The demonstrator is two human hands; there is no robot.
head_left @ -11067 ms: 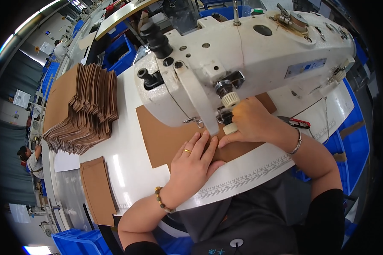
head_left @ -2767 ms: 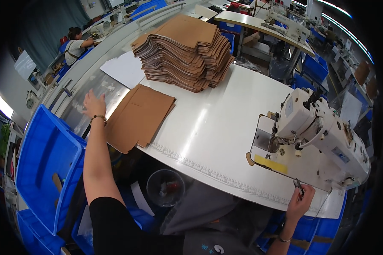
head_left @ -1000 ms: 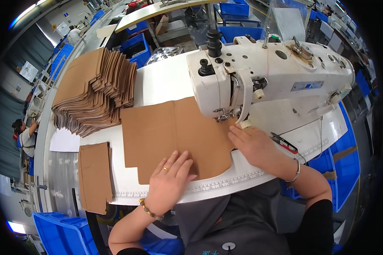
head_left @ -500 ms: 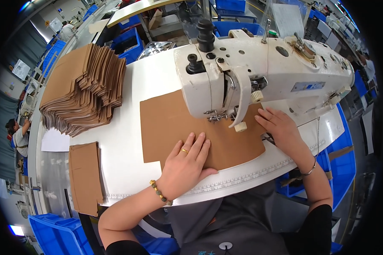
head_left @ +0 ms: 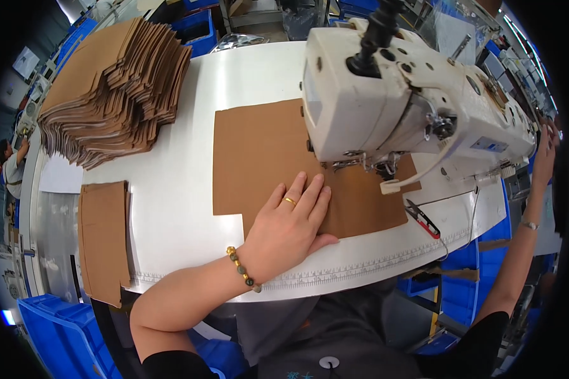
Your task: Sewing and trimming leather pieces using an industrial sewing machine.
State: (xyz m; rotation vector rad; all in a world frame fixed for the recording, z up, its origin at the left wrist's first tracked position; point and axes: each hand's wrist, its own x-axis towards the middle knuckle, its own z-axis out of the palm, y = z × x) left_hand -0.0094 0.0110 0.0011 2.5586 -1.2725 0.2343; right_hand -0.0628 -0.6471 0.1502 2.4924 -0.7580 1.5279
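Observation:
A flat brown cardboard piece lies on the white table and runs under the head of the white sewing machine. My left hand presses flat on the near edge of that piece, fingers spread, holding nothing. It wears a gold ring and a bead bracelet. My right hand reaches up at the far right end of the machine, by its handwheel; whether it grips anything is hidden at the picture's rim.
A tall stack of brown cardboard pieces sits at the table's back left. A smaller pile lies at the near left edge. Red-handled snips lie right of the needle. Blue bins stand below left. Another person works far left.
My right hand has left the cardboard by the needle and gone to the machine's right end. My left hand stays flat on the piece.

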